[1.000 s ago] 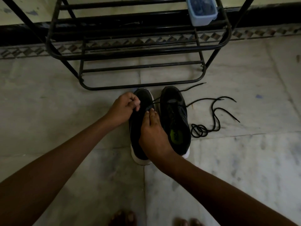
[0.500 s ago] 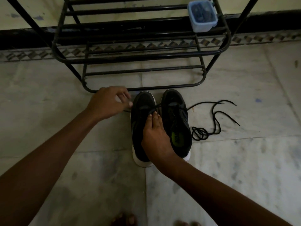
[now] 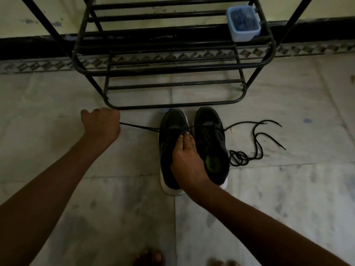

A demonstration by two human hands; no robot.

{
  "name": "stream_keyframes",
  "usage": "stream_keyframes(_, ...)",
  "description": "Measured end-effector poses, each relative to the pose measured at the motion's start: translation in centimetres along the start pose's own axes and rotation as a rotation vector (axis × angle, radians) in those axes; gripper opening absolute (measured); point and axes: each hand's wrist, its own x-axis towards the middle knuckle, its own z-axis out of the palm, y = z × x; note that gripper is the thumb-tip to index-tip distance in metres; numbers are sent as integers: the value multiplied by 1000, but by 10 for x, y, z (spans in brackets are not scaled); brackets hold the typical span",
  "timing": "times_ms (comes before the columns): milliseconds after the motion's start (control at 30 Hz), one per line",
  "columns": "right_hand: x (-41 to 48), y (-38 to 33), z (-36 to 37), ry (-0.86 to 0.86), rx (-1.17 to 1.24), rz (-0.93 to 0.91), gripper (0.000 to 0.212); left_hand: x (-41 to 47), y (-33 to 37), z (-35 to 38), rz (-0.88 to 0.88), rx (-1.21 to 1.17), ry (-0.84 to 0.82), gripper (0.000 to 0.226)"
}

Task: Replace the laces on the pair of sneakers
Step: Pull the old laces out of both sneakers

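Two black sneakers with white soles stand side by side on the marble floor: the left sneaker [image 3: 171,135] and the right sneaker [image 3: 212,139], whose insole shows a green patch. My left hand [image 3: 101,123] is a fist closed on a black lace [image 3: 140,127], stretched taut to the left out of the left sneaker. My right hand [image 3: 186,160] presses down on the left sneaker, fingertips at its eyelets. A loose black lace [image 3: 255,143] lies tangled on the floor to the right of the shoes, one end running to the right sneaker.
A black metal shoe rack [image 3: 172,70] stands directly behind the sneakers against the wall. A small blue plastic box [image 3: 243,23] sits on its upper right shelf. My toes [image 3: 151,257] show at the bottom edge.
My left hand has pulled away from the left sneaker's toe area to the left, drawing the lace out taut. My right hand stays on the shoe.
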Motion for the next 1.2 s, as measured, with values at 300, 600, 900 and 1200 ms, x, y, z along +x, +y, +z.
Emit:
stream_keyframes(300, -1, -2, 0, 14, -17, -16, 62, -5, -13, 12, -117, 117, -207, 26)
stream_keyframes(600, 19, 12, -31, 81, 78, -30, 34, -39, 44, -2, 607, -767, 17, 46)
stream_keyframes(900, 42, 22, -52, 128, 235, -243, 39, -68, 84, 12, 622, -990, 191, 27)
stream_keyframes(1200, 70, 39, -40, 123, 167, -165, 25, -61, 78, 27, 602, -778, 85, 71)
